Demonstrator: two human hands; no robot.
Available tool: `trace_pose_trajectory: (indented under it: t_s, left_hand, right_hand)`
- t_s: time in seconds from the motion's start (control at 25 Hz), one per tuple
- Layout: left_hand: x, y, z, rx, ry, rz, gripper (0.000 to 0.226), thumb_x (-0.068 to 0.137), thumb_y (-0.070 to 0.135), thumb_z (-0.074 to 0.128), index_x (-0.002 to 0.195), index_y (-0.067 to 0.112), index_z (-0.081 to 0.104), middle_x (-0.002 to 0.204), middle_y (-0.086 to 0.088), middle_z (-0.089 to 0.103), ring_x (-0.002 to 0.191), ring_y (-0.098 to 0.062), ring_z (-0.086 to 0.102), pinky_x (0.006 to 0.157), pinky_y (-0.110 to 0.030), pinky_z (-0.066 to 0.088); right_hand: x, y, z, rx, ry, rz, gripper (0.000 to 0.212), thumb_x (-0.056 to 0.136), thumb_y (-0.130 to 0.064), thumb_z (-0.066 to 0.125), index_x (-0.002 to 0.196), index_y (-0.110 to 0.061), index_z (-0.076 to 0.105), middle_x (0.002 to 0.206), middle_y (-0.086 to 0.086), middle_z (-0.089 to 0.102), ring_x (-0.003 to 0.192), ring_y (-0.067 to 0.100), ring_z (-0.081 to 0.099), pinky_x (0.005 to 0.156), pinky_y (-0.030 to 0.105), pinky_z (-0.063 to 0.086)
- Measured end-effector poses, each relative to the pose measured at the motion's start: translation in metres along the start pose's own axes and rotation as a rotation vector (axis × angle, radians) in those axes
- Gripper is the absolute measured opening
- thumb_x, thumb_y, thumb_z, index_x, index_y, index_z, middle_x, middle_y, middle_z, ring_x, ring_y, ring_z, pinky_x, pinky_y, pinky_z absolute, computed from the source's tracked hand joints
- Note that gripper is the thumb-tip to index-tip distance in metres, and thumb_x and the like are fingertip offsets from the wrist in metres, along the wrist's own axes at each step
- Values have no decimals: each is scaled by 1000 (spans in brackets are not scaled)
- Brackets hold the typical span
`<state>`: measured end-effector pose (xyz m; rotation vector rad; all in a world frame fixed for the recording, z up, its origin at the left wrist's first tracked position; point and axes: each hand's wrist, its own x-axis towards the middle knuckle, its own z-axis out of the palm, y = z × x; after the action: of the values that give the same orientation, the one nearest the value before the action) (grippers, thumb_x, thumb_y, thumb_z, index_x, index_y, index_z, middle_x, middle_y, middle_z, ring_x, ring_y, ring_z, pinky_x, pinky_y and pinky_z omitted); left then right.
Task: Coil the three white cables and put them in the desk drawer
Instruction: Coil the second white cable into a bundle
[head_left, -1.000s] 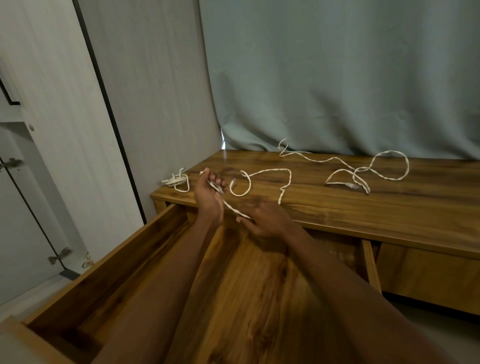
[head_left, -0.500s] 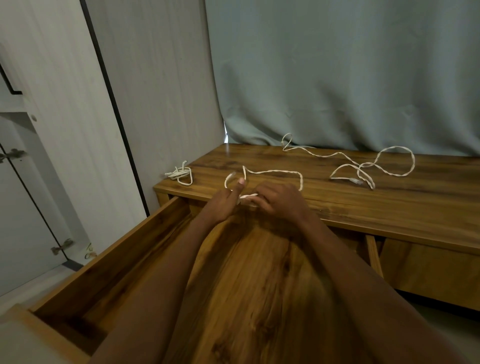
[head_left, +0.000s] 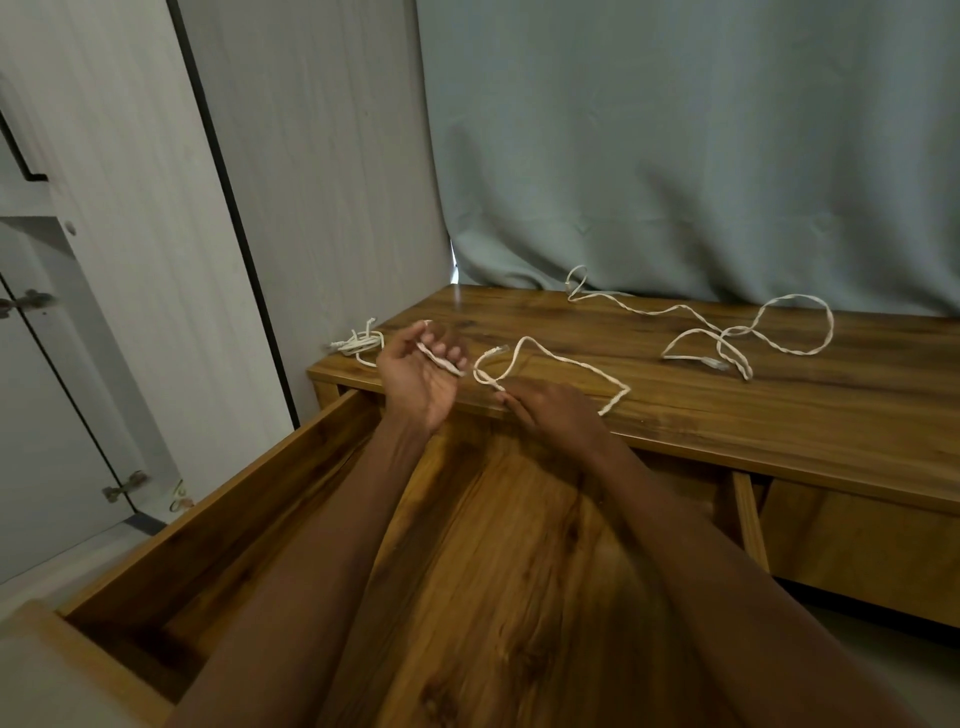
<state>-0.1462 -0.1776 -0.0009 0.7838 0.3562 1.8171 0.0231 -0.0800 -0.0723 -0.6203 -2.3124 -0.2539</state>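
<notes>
Three white cables lie on the wooden desk top (head_left: 779, 415). One coiled cable (head_left: 358, 343) sits at the desk's front left corner. My left hand (head_left: 421, 379), palm up at the desk's front edge, holds a loop of the middle cable (head_left: 566, 364) in its curled fingers. My right hand (head_left: 550, 410) pinches the same cable just to the right; the rest trails loose across the desk. A third cable (head_left: 753, 332) sprawls uncoiled farther back right. The open drawer (head_left: 218, 519) extends below my forearms.
A grey-green curtain (head_left: 675, 156) hangs behind the desk. A pale wardrobe panel (head_left: 311, 182) stands against the desk's left end, with a cabinet door and hinges (head_left: 124, 486) farther left. A shut drawer front (head_left: 857, 545) sits to the right of the open one.
My left hand has turned palm up and drawn a loop of the middle cable toward the left. My right hand has slid along the cable; the loose length now lies differently on the desk.
</notes>
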Motion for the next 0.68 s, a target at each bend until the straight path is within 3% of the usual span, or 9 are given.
trace_pose_trajectory:
  t_s: [0.08, 0.16, 0.2, 0.28, 0.36, 0.52, 0.68]
  left_hand:
    - [4, 6, -6, -5, 219, 175, 30, 97, 20, 41, 67, 14, 47, 62, -2, 43, 58, -16, 45, 63, -30, 38]
    - [8, 10, -16, 173, 347, 262, 31, 100, 17, 40, 70, 15, 48, 63, 1, 45, 60, -13, 45, 63, -28, 38]
    - [8, 11, -22, 397, 410, 290, 33, 102, 16, 39, 70, 15, 49, 62, 3, 46, 59, -11, 43, 62, -28, 37]
    - [8, 8, -37, 1068, 475, 315, 34, 103, 15, 39, 72, 14, 53, 65, 4, 47, 61, -8, 42, 62, -30, 33]
    - [3, 2, -48, 1467, 386, 257, 37, 105, 24, 40, 80, 7, 60, 73, -1, 53, 67, -8, 48, 63, -31, 35]
    - [-8, 1, -47, 1661, 114, 51, 75, 105, 54, 25, 69, 4, 68, 70, -7, 68, 71, -17, 64, 69, -30, 46]
    - [-11, -3, -29, 1728, -36, -187, 86, 98, 70, 16, 53, 11, 61, 59, -6, 64, 65, -18, 61, 70, -33, 43]
  right_hand:
    - [-1, 1, 4, -6, -74, -31, 53, 103, -58, 24, 120, -31, 66, 110, 2, 74, 94, 26, 69, 73, 39, 54]
    - [1, 0, 5, -20, -115, -99, 55, 101, -59, 27, 108, -28, 72, 98, 1, 76, 88, 24, 69, 70, 39, 52]
    - [3, -2, 4, -33, -117, -134, 52, 100, -58, 30, 103, -27, 72, 92, 0, 76, 83, 23, 69, 66, 37, 50]
    - [3, -6, -2, -44, -64, -171, 41, 98, -52, 39, 97, -25, 70, 85, -2, 74, 76, 21, 69, 58, 33, 45]
    - [1, -8, -13, -41, 9, -143, 29, 97, -46, 47, 96, -25, 68, 84, -4, 73, 72, 21, 68, 54, 32, 44]
    - [2, -1, -25, 22, 112, -7, 25, 101, -46, 50, 103, -27, 66, 86, -7, 73, 65, 15, 65, 50, 31, 43]
    - [4, 3, -21, 79, 219, 38, 31, 102, -45, 48, 106, -22, 68, 96, -5, 73, 73, 17, 68, 53, 36, 51]
